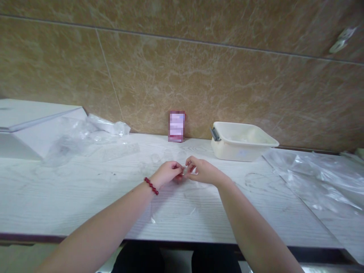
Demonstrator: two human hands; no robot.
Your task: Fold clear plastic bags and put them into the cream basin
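Observation:
My left hand [170,171], with a red bead bracelet [151,186] at its wrist, is closed in a pinch over the middle of the table. Facing it closely, my right hand [203,170] has its thumb and fingers curled in a pinch. A small clear plastic piece [184,171] shows between the fingertips of both hands; its exact kind is too small to tell. Under and in front of the hands lies a thin transparent plastic bag or sheet [174,216], hard to see against the white tabletop. Several faint clear pieces [159,156] lie just behind my left hand.
A cream plastic bin [236,150] with a grey latch stands at the back right. Clear plastic sheeting [321,182] covers the table's right side. Crumpled plastic bags [85,132] lie against a white box [25,140] at left. A blurred phone-like object [176,126] leans on the tiled wall.

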